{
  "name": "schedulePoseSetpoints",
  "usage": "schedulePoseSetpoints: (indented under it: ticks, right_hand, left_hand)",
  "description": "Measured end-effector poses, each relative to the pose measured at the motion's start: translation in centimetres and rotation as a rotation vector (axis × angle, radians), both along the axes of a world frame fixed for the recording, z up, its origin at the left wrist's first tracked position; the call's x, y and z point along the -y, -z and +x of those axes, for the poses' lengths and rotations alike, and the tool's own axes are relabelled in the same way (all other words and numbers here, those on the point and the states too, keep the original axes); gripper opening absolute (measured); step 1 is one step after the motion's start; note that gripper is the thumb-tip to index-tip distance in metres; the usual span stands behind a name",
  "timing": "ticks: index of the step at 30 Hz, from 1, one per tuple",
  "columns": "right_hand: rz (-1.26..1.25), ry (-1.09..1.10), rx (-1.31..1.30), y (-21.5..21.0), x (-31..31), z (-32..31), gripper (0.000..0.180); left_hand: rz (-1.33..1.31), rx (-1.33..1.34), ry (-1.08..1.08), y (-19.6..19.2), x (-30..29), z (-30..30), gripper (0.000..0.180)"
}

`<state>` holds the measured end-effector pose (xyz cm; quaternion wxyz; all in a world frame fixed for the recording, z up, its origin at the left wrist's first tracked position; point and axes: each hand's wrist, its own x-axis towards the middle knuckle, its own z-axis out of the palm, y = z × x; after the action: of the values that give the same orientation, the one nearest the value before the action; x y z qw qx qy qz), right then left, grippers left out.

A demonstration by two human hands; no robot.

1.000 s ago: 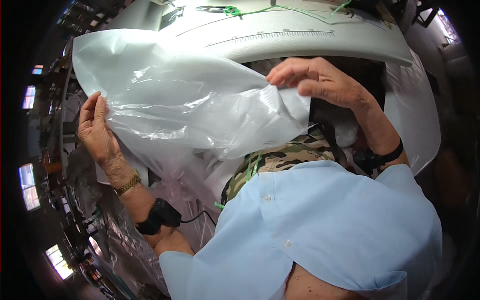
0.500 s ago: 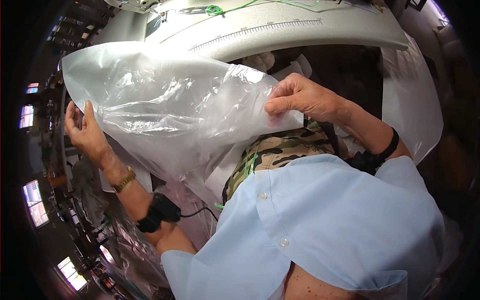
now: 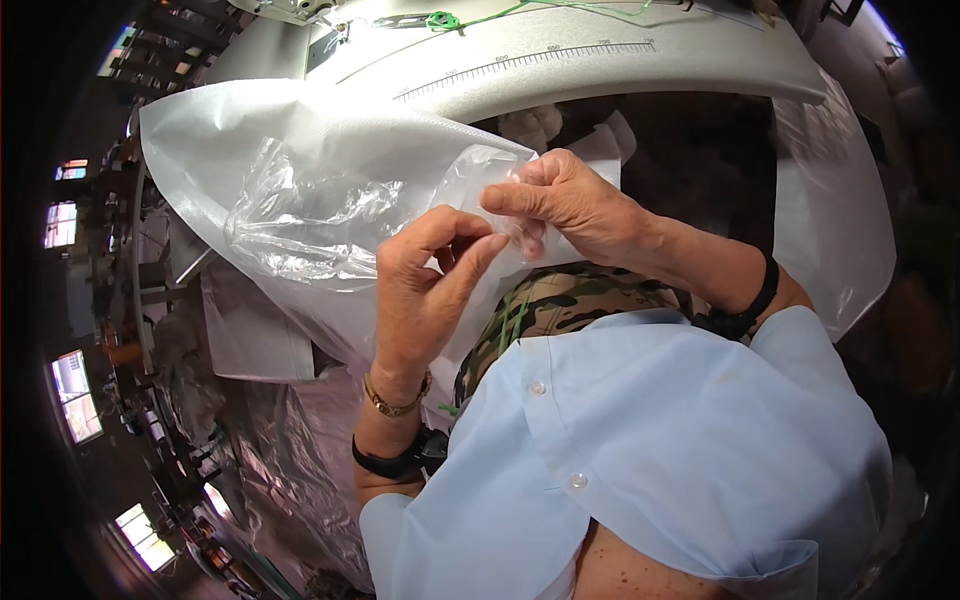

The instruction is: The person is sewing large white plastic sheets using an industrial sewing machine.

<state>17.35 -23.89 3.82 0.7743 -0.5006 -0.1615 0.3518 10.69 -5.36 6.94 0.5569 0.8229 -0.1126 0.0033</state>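
Observation:
A white woven sack [image 3: 200,130] lies across my lap and up against the table edge. Over it spreads a crinkled clear plastic liner [image 3: 300,220], shiny and loosely folded. My right hand [image 3: 585,205] grips the liner near the sack's right end, thumb on top, with the fingers showing through the film beneath. Close beside it, my left hand [image 3: 425,280] pinches at the liner's edge between thumb and forefinger; the bit of film between those fingertips is mostly hidden.
Ahead is a pale sewing table [image 3: 560,70] with a printed ruler scale, and green thread [image 3: 445,20] lies on it. Part of a sewing machine [image 3: 285,10] shows at the top left. More white sheeting [image 3: 835,220] hangs at the right, and plastic [image 3: 290,470] lies heaped at the lower left.
My left hand has left the sack's far-left edge and come right, beside my right hand, its fingers closing on the liner. My right hand stays at the liner, slightly higher.

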Motion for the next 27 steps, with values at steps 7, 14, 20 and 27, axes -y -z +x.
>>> schedulePoseSetpoints:
  ticks: [7, 14, 20, 27]
  right_hand:
    - [-0.122, 0.080, 0.189, -0.1, 0.3, 0.2, 0.058]
    - [-0.396, 0.211, 1.110, 2.2, 3.5, 0.4, 0.048]
    - [-0.635, -0.016, 0.743, 1.7, 9.1, -1.9, 0.034]
    - [-1.574, -0.467, 1.067, 6.9, 16.5, -3.4, 0.042]
  left_hand:
    - [-0.423, -0.082, -0.222, -1.3, -2.3, 0.0, 0.003]
    - [-0.607, 0.226, -0.567, -6.9, -11.8, 1.2, 0.011]
    - [-0.187, 0.710, -1.191, -16.7, -27.1, 1.0, 0.020]
    - [0.514, 1.006, -1.440, -29.0, -42.5, -0.5, 0.027]
